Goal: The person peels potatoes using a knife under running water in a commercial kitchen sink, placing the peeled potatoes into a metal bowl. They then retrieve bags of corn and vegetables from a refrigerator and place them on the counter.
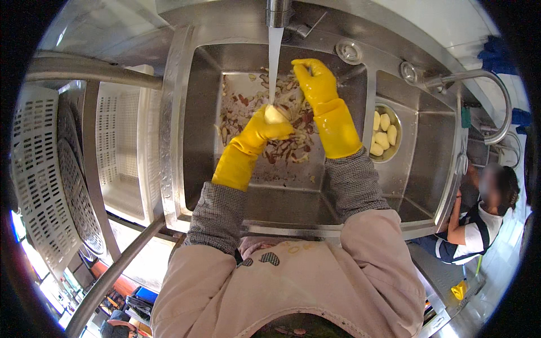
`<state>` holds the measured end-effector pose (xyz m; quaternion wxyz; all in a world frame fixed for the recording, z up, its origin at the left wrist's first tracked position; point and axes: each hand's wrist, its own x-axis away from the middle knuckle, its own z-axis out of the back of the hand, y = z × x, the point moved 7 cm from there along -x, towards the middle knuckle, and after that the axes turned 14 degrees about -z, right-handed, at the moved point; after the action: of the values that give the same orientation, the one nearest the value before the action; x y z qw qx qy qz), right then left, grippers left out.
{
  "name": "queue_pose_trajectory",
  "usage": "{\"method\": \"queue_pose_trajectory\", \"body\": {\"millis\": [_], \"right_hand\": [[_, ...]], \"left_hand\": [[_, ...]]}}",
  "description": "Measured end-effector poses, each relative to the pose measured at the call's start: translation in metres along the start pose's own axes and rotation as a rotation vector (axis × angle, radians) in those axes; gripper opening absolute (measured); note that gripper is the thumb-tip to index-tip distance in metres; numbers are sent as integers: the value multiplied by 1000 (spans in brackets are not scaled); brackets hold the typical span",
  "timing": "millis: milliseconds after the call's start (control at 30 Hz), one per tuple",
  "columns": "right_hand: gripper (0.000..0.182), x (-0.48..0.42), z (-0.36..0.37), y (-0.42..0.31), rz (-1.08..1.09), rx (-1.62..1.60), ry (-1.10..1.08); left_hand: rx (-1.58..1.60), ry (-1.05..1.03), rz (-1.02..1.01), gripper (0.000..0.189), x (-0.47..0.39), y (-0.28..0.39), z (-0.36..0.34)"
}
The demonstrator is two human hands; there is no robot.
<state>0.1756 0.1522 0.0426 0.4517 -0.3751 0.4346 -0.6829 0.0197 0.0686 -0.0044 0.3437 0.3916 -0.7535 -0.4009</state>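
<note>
Both hands wear yellow rubber gloves over the large basin (274,203) of a stainless-steel sink. My left hand (258,131) grips a pale peeled potato (275,115), its thumb across the near side. Water (275,63) runs from the faucet (278,14) onto the potato. To the right and farther up, my right hand (315,82) is raised with its fingers curled in; whether it holds anything small is hidden. Brown and pale potato peelings (291,139) lie scattered over the basin's bottom, below both hands.
A round metal bowl (397,148) with several peeled potatoes (381,139) stands in the smaller right basin (427,169). Beyond it curves a second faucet (503,97). White plastic baskets (120,148) sit on a metal rack (95,169) at left. Another person (473,228) is at the right.
</note>
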Motion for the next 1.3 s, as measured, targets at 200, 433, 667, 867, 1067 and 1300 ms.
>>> {"method": "queue_pose_trajectory", "body": {"millis": [200,433,667,867,1067,1300], "right_hand": [[18,-2,-17,-1,67,173,-295],[18,19,-27,-17,-85,212,-458],[14,-33,48,13,57,92,188],[14,6,-5,-7,-16,7,-138],[23,31,-46,16,-124,68,-584],[30,74,-82,111,-182,318,-534]], "left_hand": [[-52,48,-104,66,8,15,-27],[-76,57,-249,65,7,5,-25],[-477,135,-463,38,0,1,6],[-912,-48,-280,61,-2,30,-11],[-954,-92,-211,71,13,-9,28],[-1438,74,-71,51,30,-49,36]]}}
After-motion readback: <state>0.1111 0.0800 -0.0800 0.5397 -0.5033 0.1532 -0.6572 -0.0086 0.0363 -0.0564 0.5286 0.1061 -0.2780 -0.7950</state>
